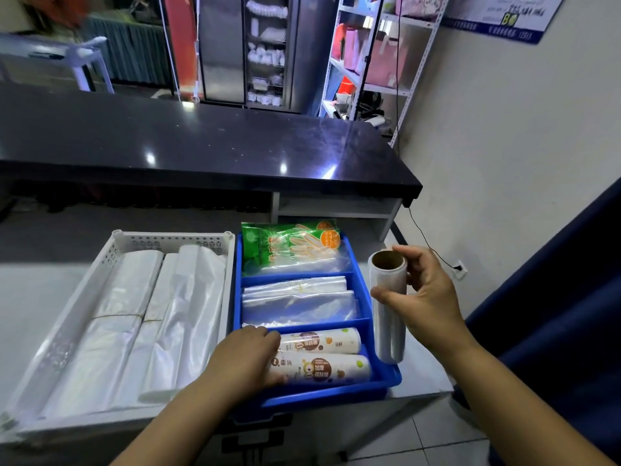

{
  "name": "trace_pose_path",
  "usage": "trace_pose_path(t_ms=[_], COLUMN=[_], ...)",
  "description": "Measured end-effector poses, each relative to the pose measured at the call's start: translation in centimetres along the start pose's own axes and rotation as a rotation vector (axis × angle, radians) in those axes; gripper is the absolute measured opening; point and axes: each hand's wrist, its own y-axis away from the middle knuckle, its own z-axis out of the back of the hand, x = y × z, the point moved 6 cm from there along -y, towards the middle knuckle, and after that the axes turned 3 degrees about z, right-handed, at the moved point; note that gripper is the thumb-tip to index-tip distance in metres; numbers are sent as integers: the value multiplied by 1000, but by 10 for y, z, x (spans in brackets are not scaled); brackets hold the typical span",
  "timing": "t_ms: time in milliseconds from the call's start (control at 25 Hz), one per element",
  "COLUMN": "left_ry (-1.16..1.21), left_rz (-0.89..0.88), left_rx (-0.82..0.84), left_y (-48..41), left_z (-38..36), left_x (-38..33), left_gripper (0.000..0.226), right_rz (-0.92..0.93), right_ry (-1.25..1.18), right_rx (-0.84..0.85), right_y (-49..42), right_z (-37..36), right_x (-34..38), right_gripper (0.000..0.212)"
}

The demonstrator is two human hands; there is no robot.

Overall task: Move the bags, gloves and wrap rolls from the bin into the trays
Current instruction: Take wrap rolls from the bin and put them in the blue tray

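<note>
A blue divided tray (pixel 386 375) sits on the white counter. Its far compartment holds green glove packs (pixel 292 245), the middle one clear bags (pixel 299 302), and the near one two printed wrap rolls (pixel 322 358). My left hand (pixel 248 358) rests on the left ends of those rolls, fingers curled over them. My right hand (pixel 426 297) holds a clear wrap roll (pixel 389 307) upright at the tray's right edge, cardboard core showing on top. A white perforated tray (pixel 60 331) on the left holds folded white plastic bags (pixel 148 324).
A dark glossy countertop (pixel 201 142) runs behind the trays, with a white cubby (pixel 336 210) under it. The wall and a socket (pixel 460 269) are to the right, a dark blue surface (pixel 554 297) beside my right arm. Shelving stands in the background.
</note>
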Motion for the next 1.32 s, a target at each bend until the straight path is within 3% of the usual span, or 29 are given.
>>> trace_pose_path(t_ms=[280,520,720,880,1080,1320], left_ry=[-102,-60,189,387,432,441], left_rz=[-21,-41,101,263,336,359], left_rx=[84,12,-291,-384,-385,-359], left_y=[2,6,25,44,54,53], left_z=[-14,-3,44,50,38,29], left_x=[-5,-1,37,56,66,65], left_gripper=[41,33,19,10,9,11], right_rz=[29,93,363,599,581,474], right_ry=[-2,75,382,733,779,702], right_rx=[28,127,485,812,904,860], right_y=[-1,-4,9,42,43,39], right_z=[-7,-22,-98,-175,-202,-183], right_x=[-2,12,32,17,0,-25], right_gripper=[62,62,60,50,58,73])
